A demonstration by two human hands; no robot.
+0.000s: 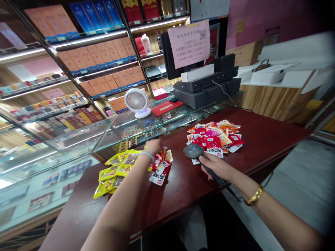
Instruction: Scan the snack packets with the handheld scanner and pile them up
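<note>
My right hand (215,164) is wrapped round the handle of a dark grey barcode scanner (193,150). The scanner's head is at the near left edge of a large pile of red, orange and white snack packets (211,139). My left hand (154,147) is over a smaller group of similar snack packets (161,167). Its fingers are mostly hidden behind the back of the hand, so any grip on a packet cannot be made out. Just left of that forearm lie several yellow snack packets (115,174), overlapping one another and partly covered by the arm.
The packets lie on a dark red wooden tabletop (180,188). Behind it stand a glass display counter (104,136), a white fan (137,103), a red mat (166,108) and a monitor with a pink paper sign (188,43). Boxes fill the lit shelves. A cable (232,192) hangs below the scanner.
</note>
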